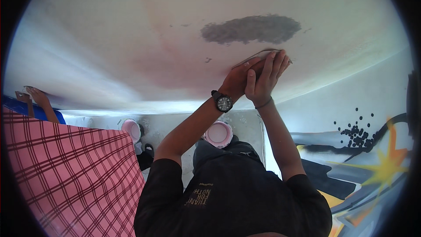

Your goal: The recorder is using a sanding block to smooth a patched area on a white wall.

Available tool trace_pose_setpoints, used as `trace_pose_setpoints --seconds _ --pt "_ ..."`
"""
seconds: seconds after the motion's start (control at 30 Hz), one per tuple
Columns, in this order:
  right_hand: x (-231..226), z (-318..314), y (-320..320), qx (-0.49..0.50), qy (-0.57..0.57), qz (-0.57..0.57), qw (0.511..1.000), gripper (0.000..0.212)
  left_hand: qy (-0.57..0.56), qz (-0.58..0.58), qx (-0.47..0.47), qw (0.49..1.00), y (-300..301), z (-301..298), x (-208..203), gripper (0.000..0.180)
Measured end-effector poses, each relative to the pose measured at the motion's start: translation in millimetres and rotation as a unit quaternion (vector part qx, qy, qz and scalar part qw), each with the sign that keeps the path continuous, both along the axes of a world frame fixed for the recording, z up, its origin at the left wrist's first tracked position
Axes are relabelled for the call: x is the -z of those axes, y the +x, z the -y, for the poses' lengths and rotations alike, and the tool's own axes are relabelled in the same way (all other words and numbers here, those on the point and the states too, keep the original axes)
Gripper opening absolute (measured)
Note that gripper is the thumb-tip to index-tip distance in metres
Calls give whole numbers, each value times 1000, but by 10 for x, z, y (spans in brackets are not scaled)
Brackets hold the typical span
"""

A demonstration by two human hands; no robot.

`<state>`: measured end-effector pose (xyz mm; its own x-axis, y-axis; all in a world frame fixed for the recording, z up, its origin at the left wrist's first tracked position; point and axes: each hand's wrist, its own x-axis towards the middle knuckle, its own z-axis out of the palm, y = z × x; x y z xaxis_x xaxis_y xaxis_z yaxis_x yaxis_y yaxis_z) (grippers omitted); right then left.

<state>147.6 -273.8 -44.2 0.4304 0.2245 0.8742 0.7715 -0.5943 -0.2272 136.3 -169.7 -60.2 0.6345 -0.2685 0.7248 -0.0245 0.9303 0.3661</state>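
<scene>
Both my arms reach up to a pale wall. My left hand, with a dark watch on its wrist, presses a thin sheet that looks like sandpaper against it. Laid over the left hand's fingers is my right hand, its fingertips reaching the sheet's right part. The hands overlap, so most of the left fingers and the sheet's lower side are hidden. Just above the sheet, a rough dark grey patch marks the wall.
Below me stands a pink-rimmed bucket; a second bucket is farther left. A person in a pink checked garment works close on my left, hands at the wall. A painted side wall rises on my right.
</scene>
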Motion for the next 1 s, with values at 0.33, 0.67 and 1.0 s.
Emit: trace_pose_setpoints --seconds 0.33,0.67,1.0 --pt "101 -585 -238 -31 -38 22 999 67 -223 -148 181 946 -266 -615 249 48" --pt "-202 -1024 -391 -21 -40 43 998 57 -49 -429 -96 897 -512 -958 -209 50" --pt "-353 -1028 -355 -48 -81 116 989 58 -136 -104 39 984 -380 -1045 -119 51"
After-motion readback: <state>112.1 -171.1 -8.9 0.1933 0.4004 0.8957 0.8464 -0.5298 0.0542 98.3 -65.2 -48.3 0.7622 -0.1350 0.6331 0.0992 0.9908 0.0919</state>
